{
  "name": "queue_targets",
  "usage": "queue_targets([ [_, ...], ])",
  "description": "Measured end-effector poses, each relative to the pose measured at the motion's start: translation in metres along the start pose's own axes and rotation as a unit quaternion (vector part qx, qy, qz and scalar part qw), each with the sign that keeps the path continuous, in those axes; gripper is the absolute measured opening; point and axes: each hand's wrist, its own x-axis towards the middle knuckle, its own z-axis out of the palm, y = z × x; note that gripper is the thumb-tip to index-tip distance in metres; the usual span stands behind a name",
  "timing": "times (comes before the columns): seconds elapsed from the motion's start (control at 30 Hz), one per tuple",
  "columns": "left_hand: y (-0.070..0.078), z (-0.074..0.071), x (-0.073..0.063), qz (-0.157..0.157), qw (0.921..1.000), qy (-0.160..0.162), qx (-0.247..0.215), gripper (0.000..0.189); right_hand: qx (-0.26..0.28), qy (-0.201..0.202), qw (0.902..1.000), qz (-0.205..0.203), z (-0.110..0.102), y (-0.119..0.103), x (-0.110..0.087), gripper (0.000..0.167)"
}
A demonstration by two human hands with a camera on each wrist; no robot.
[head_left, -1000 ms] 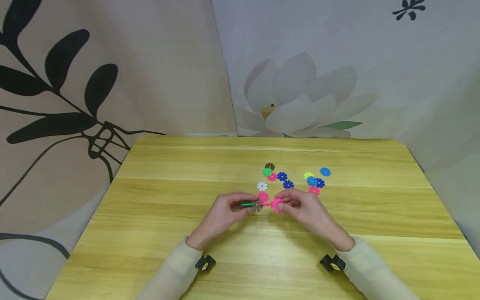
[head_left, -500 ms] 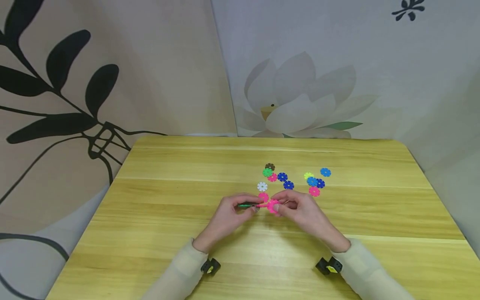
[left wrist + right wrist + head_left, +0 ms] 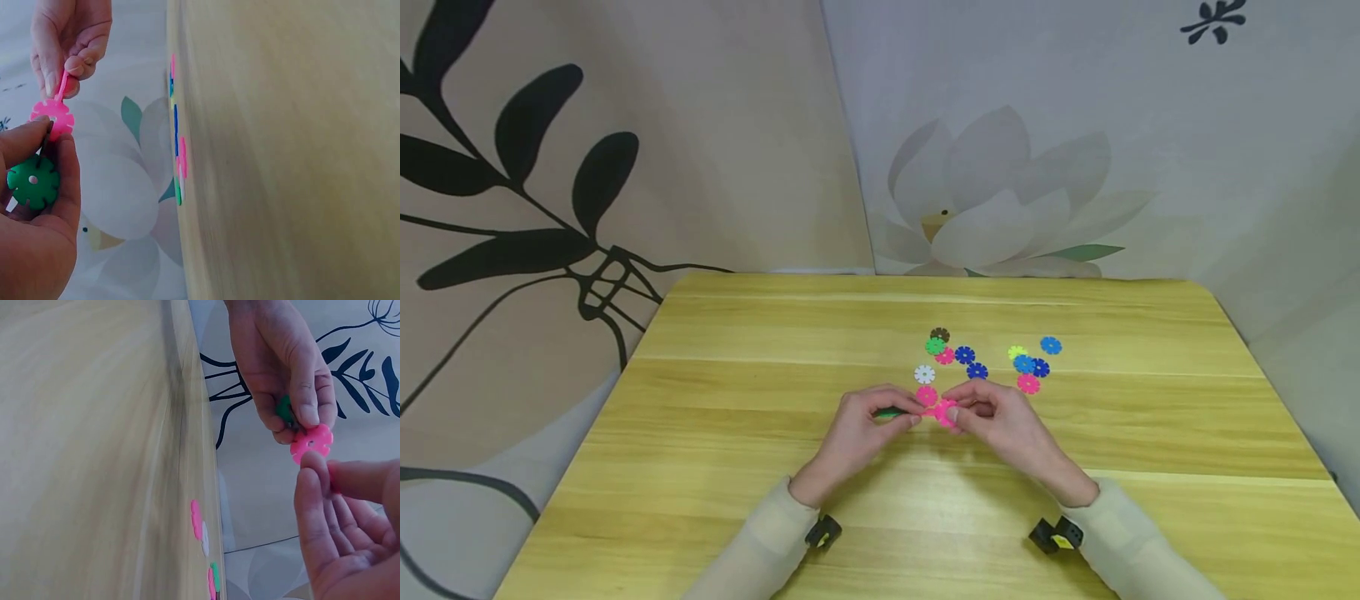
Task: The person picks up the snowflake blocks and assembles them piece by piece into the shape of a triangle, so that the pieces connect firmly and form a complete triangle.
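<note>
In the head view my left hand (image 3: pixel 872 423) and right hand (image 3: pixel 1006 421) meet just above the table, holding a short chain of notched plastic discs. A green disc (image 3: pixel 34 182) lies within the left palm. Thumb and fingers of that hand pinch a dark disc (image 3: pixel 44 142), seen edge-on and mostly covered. It joins a pink disc (image 3: pixel 54 115) between the two hands. My right hand pinches a second pink disc (image 3: pixel 945 413), linked to the first and set crosswise to it. How deep the slots engage is hidden by fingertips.
Beyond the hands, loose discs lie on the wooden table (image 3: pixel 737 467): a near pink disc (image 3: pixel 927 395), a white disc (image 3: pixel 924 374), a light green disc (image 3: pixel 935 346) and several others. A second cluster with a light blue disc (image 3: pixel 1024 364) lies farther right. Patterned walls stand behind.
My left hand has shifted a little to the right, and its fingertips now cover the dark disc. The right hand moved slightly left with its pink disc. The loose discs stayed put.
</note>
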Motion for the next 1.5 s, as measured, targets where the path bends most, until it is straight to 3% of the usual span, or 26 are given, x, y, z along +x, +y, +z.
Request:
queue_targets([
  [0.17,-0.001,0.002,0.002,0.004,1.0000,0.001,0.004,0.015,0.004,0.006,0.9999,-0.007,-0.001,0.000,-0.003,0.015],
  [0.6,-0.001,0.007,0.002,-0.019,0.9996,0.004,-0.020,0.013,0.031,0.033,0.9989,0.002,0.006,0.005,-0.005,0.017],
  [0.97,-0.001,0.008,0.003,0.004,0.9999,-0.005,-0.011,0.012,0.041,0.048,0.9980,0.011,0.009,0.002,-0.006,0.018],
  [1.1,-0.001,0.008,0.005,0.011,0.9999,-0.004,-0.008,0.015,0.026,0.038,0.9989,0.001,0.008,0.001,-0.005,0.024],
  [1.23,-0.003,0.005,0.005,-0.002,0.9999,0.000,-0.012,0.015,-0.014,0.042,0.9989,-0.013,0.001,0.004,-0.005,0.031],
  [1.5,-0.007,-0.004,0.001,-0.031,0.9994,0.012,-0.008,0.017,-0.107,0.069,0.9912,-0.034,-0.023,0.019,0.001,0.024],
])
